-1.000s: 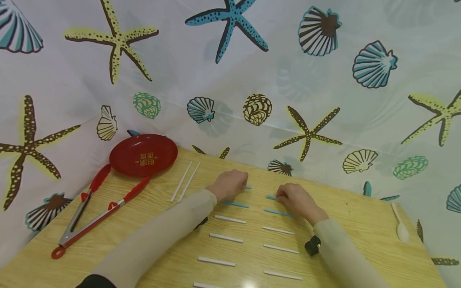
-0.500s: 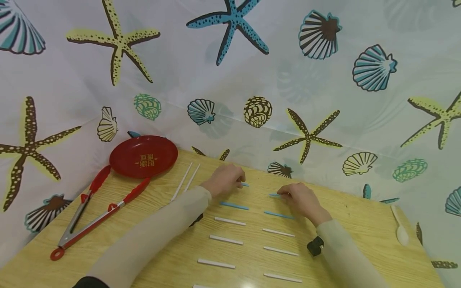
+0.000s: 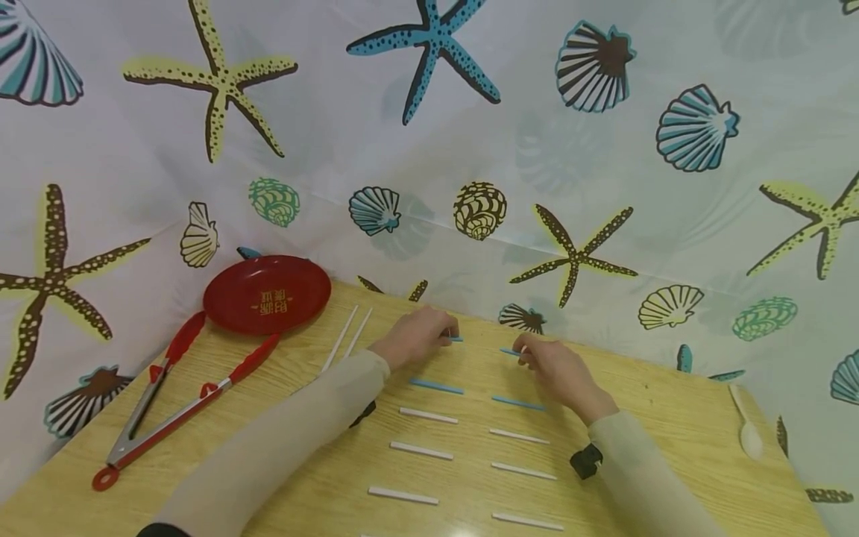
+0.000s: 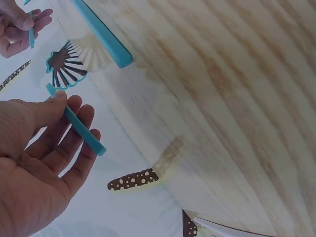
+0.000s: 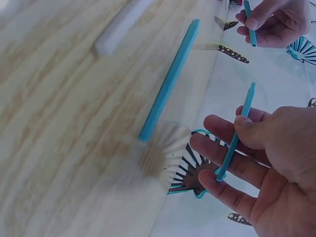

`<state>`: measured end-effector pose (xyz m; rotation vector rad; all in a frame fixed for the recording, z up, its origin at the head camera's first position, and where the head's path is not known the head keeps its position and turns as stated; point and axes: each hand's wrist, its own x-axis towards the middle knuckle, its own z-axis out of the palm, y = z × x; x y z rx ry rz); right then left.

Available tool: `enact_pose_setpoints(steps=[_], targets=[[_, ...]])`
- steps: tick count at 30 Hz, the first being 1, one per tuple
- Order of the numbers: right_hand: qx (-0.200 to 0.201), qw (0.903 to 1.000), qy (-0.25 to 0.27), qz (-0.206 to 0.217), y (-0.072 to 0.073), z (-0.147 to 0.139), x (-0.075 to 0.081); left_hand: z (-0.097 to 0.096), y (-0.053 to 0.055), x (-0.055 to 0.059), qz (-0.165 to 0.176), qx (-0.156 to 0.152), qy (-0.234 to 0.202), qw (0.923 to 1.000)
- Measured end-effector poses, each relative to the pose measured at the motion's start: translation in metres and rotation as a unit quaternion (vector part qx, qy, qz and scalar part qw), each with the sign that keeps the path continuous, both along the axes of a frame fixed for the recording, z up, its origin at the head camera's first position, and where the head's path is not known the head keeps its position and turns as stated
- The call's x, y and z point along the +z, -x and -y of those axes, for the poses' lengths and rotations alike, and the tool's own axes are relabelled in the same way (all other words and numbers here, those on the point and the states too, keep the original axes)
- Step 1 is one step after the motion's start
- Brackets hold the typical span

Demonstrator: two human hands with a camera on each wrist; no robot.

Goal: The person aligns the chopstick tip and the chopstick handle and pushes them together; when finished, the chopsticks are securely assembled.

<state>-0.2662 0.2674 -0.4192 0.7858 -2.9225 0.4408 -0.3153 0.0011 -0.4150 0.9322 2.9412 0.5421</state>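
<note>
In the head view my left hand (image 3: 414, 341) hovers over the far part of the table. The left wrist view shows it pinching a short blue stick (image 4: 81, 127) between thumb and fingertips. My right hand (image 3: 560, 377) is across a gap from it and pinches a thinner blue stick (image 5: 232, 148), which has a narrowed end. Both held sticks appear clear of the tabletop. On the table below lie another blue stick (image 3: 436, 386) on the left and a slimmer blue stick (image 3: 518, 403) on the right.
Several white sticks (image 3: 421, 450) lie in two columns nearer me. Two longer white sticks (image 3: 358, 332) lie behind my left forearm. Red-tipped tongs (image 3: 177, 421) lie spread open at left, near a red plate (image 3: 228, 298). A white spoon (image 3: 750, 440) rests by the right edge.
Both hands have risen slightly from the table with the blue sticks in their fingers. The left hand has also shifted a little left. The sticks on the table have stayed put.
</note>
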Motion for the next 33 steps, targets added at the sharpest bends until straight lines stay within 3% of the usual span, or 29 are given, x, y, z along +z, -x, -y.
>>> enact_pose_setpoints(steps=[8, 12, 23, 33], targets=[[0.047, 0.9955, -0.013, -0.082, -0.004, 0.012, 0.006, -0.007, -0.005, 0.005, -0.006, -0.024, -0.004, 0.9997], [0.062, 0.9926, -0.022, -0.102, -0.005, 0.017, 0.009, -0.01, -0.009, 0.009, -0.008, -0.038, -0.009, 0.9992], [0.07, 0.9925, -0.022, -0.097, -0.01, 0.023, 0.013, -0.015, -0.02, 0.01, -0.02, -0.069, -0.046, 0.9963], [0.064, 0.9931, -0.022, -0.096, -0.011, 0.021, 0.01, -0.015, -0.023, 0.006, -0.035, -0.067, -0.054, 0.9956]])
